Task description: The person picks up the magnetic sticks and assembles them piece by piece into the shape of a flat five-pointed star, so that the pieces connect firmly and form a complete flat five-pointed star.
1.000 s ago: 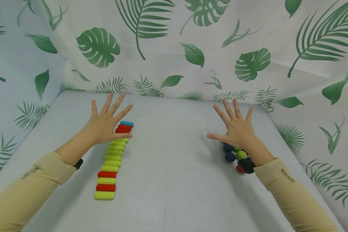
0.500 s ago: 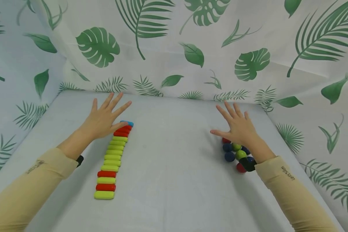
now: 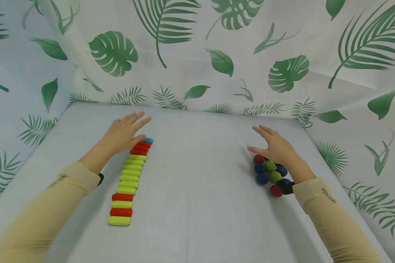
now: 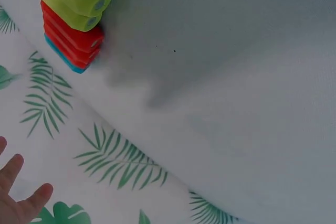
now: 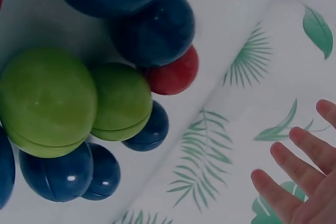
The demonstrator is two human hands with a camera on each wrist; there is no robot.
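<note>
Beige cloth, the left sleeve (image 3: pixel 49 212), runs towards one o'clock into the left hand (image 3: pixel 121 134), its fingers loosely extended, holding nothing. The row of chunky yellow-green, red and blue bars (image 3: pixel 129 178) starts with a blue one at about three o'clock from the palm and swings round to six at its near end. The row's long axis runs seven to one; each bar lies crosswise, roughly nine to three. From the head, the thumb overlaps the far bars; I cannot tell whether it touches.

Well to the right across the white table (image 3: pixel 197 190), the loose cluster of glossy dark-blue, green and red balls (image 3: pixel 275 177) lies six to seven o'clock from the right hand (image 3: pixel 278 147), the nearer one. That hand grips nothing: thumb towards nine, fingers towards eleven, fingertips apart from the balls in its wrist view.
</note>
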